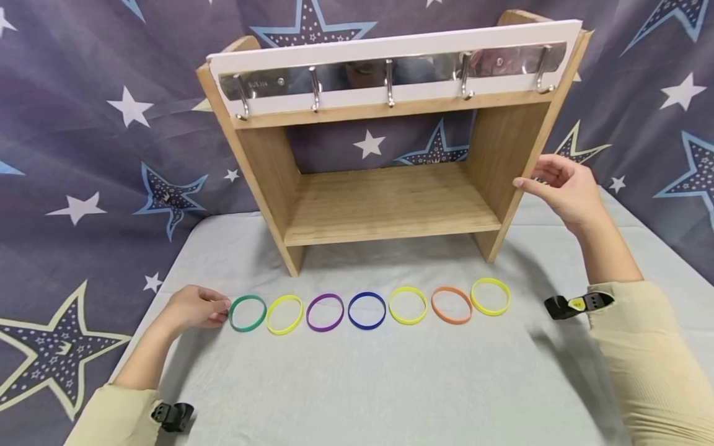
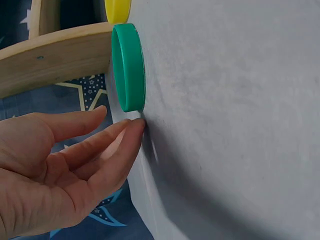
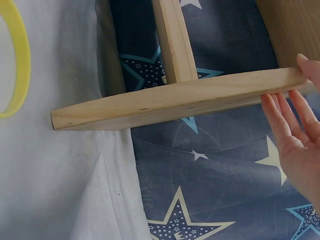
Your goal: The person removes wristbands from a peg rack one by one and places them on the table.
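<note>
Several silicone wristbands lie in a row on the cloth. At the left end is the green wristband, with my left hand just beside it. In the left wrist view, the fingertips are right at the near end of the green wristband, while the thumb stands apart with nothing pinched. My right hand holds the right side panel of a wooden shelf. Seen from the right wrist, the thumb lies over the panel's front edge and the fingers rest along its outer face.
A metal rail with several hooks runs across the shelf's white top board. Right of the green band lie yellow, purple, blue, yellow, orange and yellow wristbands. A star-patterned curtain hangs behind.
</note>
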Motion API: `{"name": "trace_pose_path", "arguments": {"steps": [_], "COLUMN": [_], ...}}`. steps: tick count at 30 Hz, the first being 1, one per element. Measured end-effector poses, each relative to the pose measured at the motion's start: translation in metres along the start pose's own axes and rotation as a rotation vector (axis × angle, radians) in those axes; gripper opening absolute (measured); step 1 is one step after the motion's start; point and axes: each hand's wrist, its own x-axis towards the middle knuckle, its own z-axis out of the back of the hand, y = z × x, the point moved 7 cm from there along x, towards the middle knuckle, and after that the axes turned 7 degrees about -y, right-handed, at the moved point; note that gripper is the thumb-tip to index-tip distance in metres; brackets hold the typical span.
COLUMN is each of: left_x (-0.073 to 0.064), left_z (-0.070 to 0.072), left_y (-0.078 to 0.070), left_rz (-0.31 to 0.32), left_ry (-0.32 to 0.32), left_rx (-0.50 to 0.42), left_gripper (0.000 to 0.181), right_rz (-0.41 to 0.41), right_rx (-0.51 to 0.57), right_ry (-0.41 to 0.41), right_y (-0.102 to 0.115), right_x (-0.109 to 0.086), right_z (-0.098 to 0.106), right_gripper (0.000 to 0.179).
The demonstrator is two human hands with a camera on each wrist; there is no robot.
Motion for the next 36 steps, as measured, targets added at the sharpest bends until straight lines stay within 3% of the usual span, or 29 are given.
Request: {"name": "trace_pose_path", "arguments": {"steps": [3, 7, 12, 14, 16, 19, 25, 32, 36], "left_x": [-0.003, -0.006, -0.008, -0.008, -0.01, -0.014, -0.024, -0.036, -0.04], "left_z": [0.004, 0.014, 0.028, 0.035, 0.042, 0.053, 0.07, 0.088, 0.095], "left_y": [-0.001, -0.008, -0.031, -0.042, -0.054, -0.072, -0.105, -0.14, -0.158], "left_rz": [-0.024, -0.089, -0.226, -0.279, -0.325, -0.377, -0.466, -0.545, -0.569], "left_ry": [-0.035, -0.14, -0.293, -0.356, -0.42, -0.487, -0.532, -0.592, -0.604], "left_rx": [0.043, 0.154, 0.276, 0.289, 0.293, 0.317, 0.363, 0.421, 0.498], "left_gripper": [0.036, 0.039, 0.053, 0.056, 0.058, 0.063, 0.079, 0.087, 0.091], "right_rz": [-0.001, 0.008, 0.05, 0.07, 0.096, 0.136, 0.195, 0.283, 0.249], "right_rx": [0.001, 0.013, 0.163, 0.175, 0.116, -0.064, -0.366, -0.51, -0.625], "right_ry": [-0.002, 0.003, 0.019, 0.024, 0.019, 0.0, -0.045, -0.047, -0.01], "right_y": [-0.001, -0.002, 0.004, 0.007, 0.01, 0.014, 0.026, 0.037, 0.038], "right_x": [0.0, 0.0, -0.004, -0.006, -0.008, -0.011, -0.013, -0.013, -0.009], "right_z": [-0.002, -0.003, 0.0, 0.003, 0.008, 0.017, 0.035, 0.049, 0.052], "right_gripper": [0.032, 0.034, 0.039, 0.043, 0.045, 0.048, 0.064, 0.074, 0.083]}}
